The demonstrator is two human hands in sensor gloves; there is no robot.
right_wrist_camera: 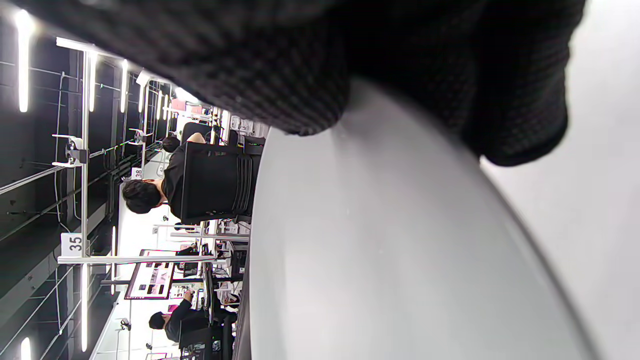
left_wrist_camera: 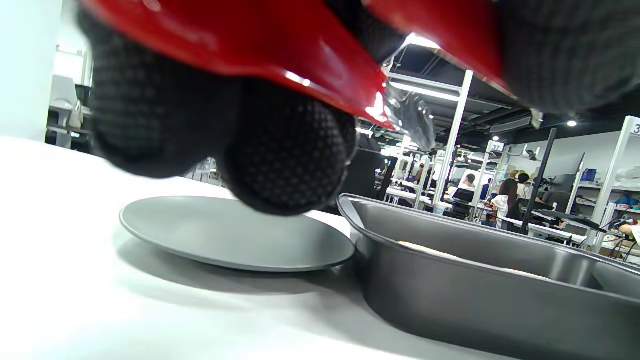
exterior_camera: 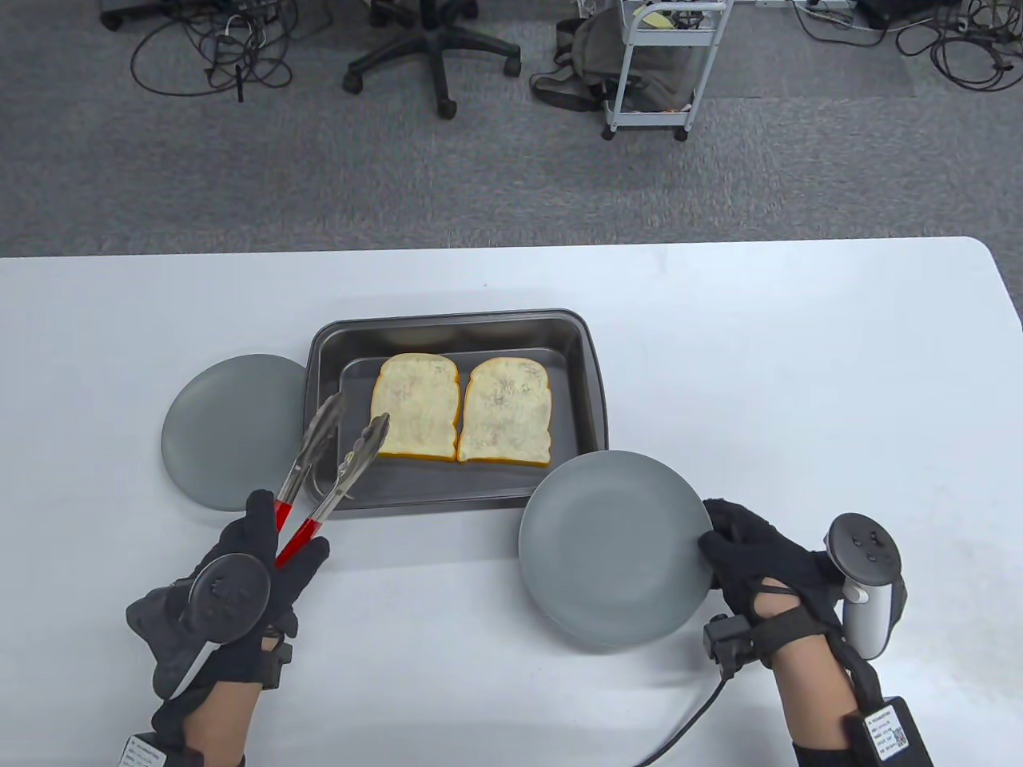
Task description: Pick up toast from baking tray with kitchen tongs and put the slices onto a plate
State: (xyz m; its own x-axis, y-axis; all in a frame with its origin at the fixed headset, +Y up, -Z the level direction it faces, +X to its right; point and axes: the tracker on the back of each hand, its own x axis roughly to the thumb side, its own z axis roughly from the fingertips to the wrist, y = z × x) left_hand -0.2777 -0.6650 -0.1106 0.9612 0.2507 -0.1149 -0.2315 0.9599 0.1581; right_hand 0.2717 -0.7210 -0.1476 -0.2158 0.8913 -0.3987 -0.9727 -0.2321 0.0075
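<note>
On the white table (exterior_camera: 799,359), the baking tray (exterior_camera: 591,383) holds both toast slices (exterior_camera: 415,403) flat, side by side. The plate (exterior_camera: 607,551) at its 5 o'clock is gripped at the rim by the right hand (exterior_camera: 751,563); it could tip. The left hand (exterior_camera: 256,567) grips the parted tongs (exterior_camera: 340,447), whose tip could tear the nearer slice.

White table (exterior_camera: 799,383), grey carpet (exterior_camera: 240,184), office chair base (exterior_camera: 435,60), wheeled cart (exterior_camera: 663,68), backpack (exterior_camera: 587,56), floor cables (exterior_camera: 200,64)
</note>
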